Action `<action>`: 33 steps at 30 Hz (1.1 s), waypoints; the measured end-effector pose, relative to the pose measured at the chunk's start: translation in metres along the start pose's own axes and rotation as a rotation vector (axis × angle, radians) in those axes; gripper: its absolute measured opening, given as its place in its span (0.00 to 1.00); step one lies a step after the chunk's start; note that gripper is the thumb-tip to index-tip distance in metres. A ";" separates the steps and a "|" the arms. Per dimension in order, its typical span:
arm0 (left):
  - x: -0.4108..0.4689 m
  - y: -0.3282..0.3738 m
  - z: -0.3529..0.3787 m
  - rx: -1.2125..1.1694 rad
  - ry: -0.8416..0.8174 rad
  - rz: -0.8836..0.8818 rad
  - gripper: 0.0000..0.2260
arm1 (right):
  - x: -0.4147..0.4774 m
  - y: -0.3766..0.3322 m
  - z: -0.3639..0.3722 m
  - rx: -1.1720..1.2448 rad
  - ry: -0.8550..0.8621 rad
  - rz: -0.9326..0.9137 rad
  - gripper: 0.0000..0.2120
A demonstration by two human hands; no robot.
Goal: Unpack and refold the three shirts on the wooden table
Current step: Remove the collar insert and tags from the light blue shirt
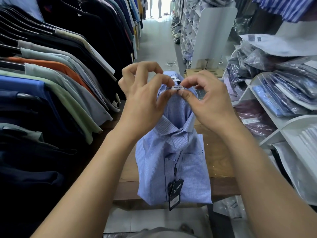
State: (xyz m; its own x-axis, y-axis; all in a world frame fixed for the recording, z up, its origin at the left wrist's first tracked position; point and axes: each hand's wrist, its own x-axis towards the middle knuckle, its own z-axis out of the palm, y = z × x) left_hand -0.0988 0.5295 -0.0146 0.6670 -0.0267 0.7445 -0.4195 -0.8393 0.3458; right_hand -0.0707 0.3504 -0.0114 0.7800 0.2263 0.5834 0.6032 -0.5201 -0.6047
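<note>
Pinching opposite ends of the crosswise fit tab (177,87), left hand (142,95) and right hand (208,100) sat level at the far collar end of the shirt (176,162).

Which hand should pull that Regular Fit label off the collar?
Right, probably. The right hand pinches the label by its end between thumb and forefinger. The left hand pinches it too, but its thumb looks to lie against the shirt collar, so it can steady that.

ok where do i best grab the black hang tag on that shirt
Probably pinch the hang tag by its lower end, from the near side: that end juts past the near edge of the folded shirt, so fingers can slip under it.
</note>
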 end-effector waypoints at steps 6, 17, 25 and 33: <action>-0.004 -0.009 -0.001 -0.034 -0.006 -0.075 0.08 | 0.003 -0.014 -0.004 0.007 -0.045 -0.041 0.05; -0.005 -0.007 -0.001 -0.027 -0.014 -0.091 0.06 | 0.002 -0.014 0.000 0.003 -0.041 -0.023 0.06; -0.011 -0.003 0.002 -0.050 -0.004 -0.091 0.08 | -0.002 -0.010 0.002 0.041 -0.044 0.028 0.06; -0.011 -0.007 0.002 -0.028 0.000 -0.101 0.07 | -0.004 -0.013 0.002 0.014 -0.041 0.048 0.05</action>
State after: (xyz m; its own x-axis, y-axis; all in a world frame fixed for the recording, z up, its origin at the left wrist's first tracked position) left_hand -0.1020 0.5346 -0.0259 0.7072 0.0574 0.7047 -0.3668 -0.8223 0.4351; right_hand -0.0817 0.3575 -0.0069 0.8143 0.2349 0.5308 0.5666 -0.5199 -0.6393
